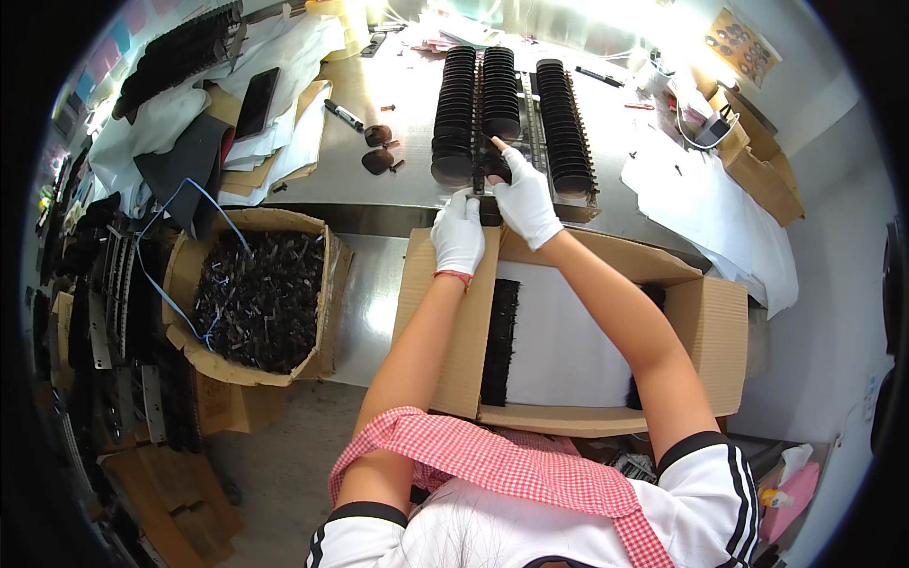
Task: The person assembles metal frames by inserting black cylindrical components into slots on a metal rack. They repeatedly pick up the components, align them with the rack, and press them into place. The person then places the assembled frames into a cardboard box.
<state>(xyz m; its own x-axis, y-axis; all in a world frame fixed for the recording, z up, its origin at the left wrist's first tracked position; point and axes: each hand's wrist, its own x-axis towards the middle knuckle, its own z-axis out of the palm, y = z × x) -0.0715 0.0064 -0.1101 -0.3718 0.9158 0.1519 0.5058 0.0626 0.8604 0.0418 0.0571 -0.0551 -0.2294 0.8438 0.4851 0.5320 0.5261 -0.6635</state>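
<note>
My left hand (459,237), in a white glove, is closed at the near end of a rack (478,175) that carries stacked dark round lenses (454,114). Just to its right, my right hand (525,197), also gloved with bare thumb and index fingertips, reaches into the same rack. Its thumb and index finger bend round a dark piece, seemingly a lens (494,163), partly hidden by the hand. Beyond my right fingers stands another column of lenses (500,95). A separate lens rack (565,133) lies to the right on the metal table (331,194).
Before me is an open cardboard box (445,350) with white sheeting (568,331). Left of it, a carton (327,312) is heaped with small dark pieces. Brown lenses (378,161), a marker (344,115), a phone (258,102) and papers (701,194) lie on the table.
</note>
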